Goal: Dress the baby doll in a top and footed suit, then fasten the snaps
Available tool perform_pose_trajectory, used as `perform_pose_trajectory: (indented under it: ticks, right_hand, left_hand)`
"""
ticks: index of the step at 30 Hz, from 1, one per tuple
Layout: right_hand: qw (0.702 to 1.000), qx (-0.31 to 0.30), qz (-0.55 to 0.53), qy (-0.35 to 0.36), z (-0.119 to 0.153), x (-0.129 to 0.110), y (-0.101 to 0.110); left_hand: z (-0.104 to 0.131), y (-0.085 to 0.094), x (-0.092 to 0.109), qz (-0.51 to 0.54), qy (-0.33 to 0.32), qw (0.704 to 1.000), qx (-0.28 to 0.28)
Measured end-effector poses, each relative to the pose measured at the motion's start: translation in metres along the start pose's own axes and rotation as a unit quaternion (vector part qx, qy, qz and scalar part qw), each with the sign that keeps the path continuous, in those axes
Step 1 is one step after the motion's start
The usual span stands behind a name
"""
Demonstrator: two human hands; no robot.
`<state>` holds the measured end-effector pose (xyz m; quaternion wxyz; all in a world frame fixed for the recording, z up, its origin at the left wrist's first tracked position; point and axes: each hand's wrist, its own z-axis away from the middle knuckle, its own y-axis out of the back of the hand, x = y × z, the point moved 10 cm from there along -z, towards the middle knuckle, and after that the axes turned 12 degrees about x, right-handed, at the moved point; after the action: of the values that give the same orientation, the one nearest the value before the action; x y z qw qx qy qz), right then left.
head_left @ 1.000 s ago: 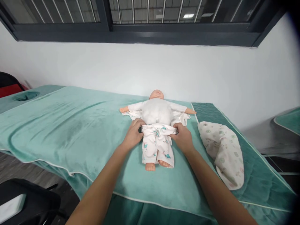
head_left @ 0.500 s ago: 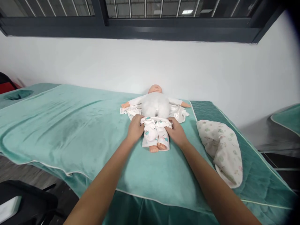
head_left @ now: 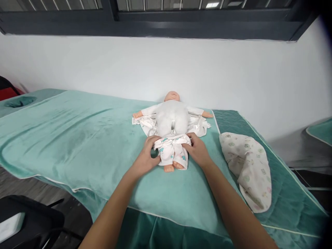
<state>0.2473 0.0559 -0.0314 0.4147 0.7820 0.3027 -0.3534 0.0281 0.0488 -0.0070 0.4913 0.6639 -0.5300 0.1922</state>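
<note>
A baby doll point(head_left: 172, 116) with a white cloth body lies on its back, head by the wall and arms spread. Small white trousers point(head_left: 167, 154) with teal prints cover its legs, their waistband bunched below the torso; the feet stick out at the hems. My left hand point(head_left: 145, 157) is at the trousers' left side, fingers at the waistband and thumb apart from them, lower down by the leg. On the other side, my right hand point(head_left: 198, 150) pinches the waistband between thumb and fingers. Under the doll's back and arms lies a spread white printed top point(head_left: 147, 125).
A green padded cover point(head_left: 77, 138) lies over the bed. To the right rests a folded white printed cloth point(head_left: 249, 169). A black chair-like object point(head_left: 31, 218) with a white item point(head_left: 11, 226) stands lower left. Behind are a white wall point(head_left: 155, 69) and a dark window frame point(head_left: 168, 26).
The trousers' waistband sits slightly lower, with more of the doll's lower torso showing. My left thumb has spread away from the fingers; my right hand keeps its pinch. The view has shifted slightly.
</note>
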Motion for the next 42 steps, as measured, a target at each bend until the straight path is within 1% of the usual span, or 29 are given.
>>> perform_pose_trajectory:
  ticks: [3,5,6,7,9,11,13,17,22,23,25,29,31,33,36,40,42]
  right_hand:
    - [1.000,0.006,-0.024,0.001,0.001,-0.004,0.003]
    - [0.999,0.019,-0.030,0.002,0.001,-0.005,0.006]
    - [0.999,0.021,-0.031,0.000,0.001,-0.005,0.007]
    - [0.999,0.018,-0.034,-0.002,0.001,-0.004,0.007]
    - [0.999,0.004,-0.048,-0.007,0.001,-0.003,0.004]
    - [0.998,-0.013,-0.063,-0.007,0.002,-0.004,0.002]
    - [0.998,-0.024,-0.066,-0.002,0.008,-0.008,0.002]
    - [0.998,-0.044,-0.045,0.001,0.032,-0.020,0.005]
    - [0.990,-0.121,-0.079,0.005,0.067,-0.029,-0.001]
    - [0.989,-0.133,-0.071,0.010,0.071,-0.030,-0.002]
    - [0.990,-0.135,-0.036,0.022,0.075,-0.031,-0.002]
    - [0.994,-0.098,0.026,0.046,0.068,-0.041,0.005]
    - [0.995,-0.082,0.044,0.044,0.062,-0.046,0.011]
    - [0.995,-0.070,0.065,0.033,0.057,-0.050,0.018]
    - [0.990,-0.068,0.118,0.029,0.055,-0.055,0.027]
    - [0.973,-0.074,0.205,0.073,0.063,-0.068,0.034]
    - [0.965,-0.069,0.235,0.090,0.068,-0.075,0.037]
  left_hand:
    - [0.017,-0.006,0.007,0.025,0.028,0.996,-0.079]
    - [0.028,-0.010,0.010,0.017,0.041,0.993,-0.108]
    - [0.033,-0.013,0.011,0.006,0.043,0.993,-0.111]
    - [0.035,-0.015,0.011,-0.009,0.041,0.994,-0.104]
    - [0.035,-0.019,0.012,-0.042,0.026,0.996,-0.072]
    - [0.031,-0.021,0.013,-0.071,0.003,0.997,-0.034]
    - [0.025,-0.024,0.013,-0.091,-0.021,0.995,-0.013]
    - [0.016,-0.021,0.014,-0.121,-0.056,0.991,0.001]
    - [0.008,-0.016,0.015,-0.167,-0.082,0.982,-0.010]
    - [0.007,-0.016,0.015,-0.176,-0.085,0.981,-0.016]
    - [0.006,-0.016,0.016,-0.188,-0.088,0.978,-0.032]
    - [0.002,-0.017,0.023,-0.200,-0.093,0.973,-0.068]
    - [0.000,-0.016,0.027,-0.199,-0.090,0.973,-0.080]
    - [-0.001,-0.012,0.031,-0.194,-0.070,0.975,-0.083]
    - [0.001,-0.002,0.036,-0.183,-0.030,0.980,-0.072]
    - [0.008,0.009,0.056,-0.170,-0.003,0.984,-0.059]
    - [0.012,0.011,0.070,-0.146,0.007,0.987,-0.074]
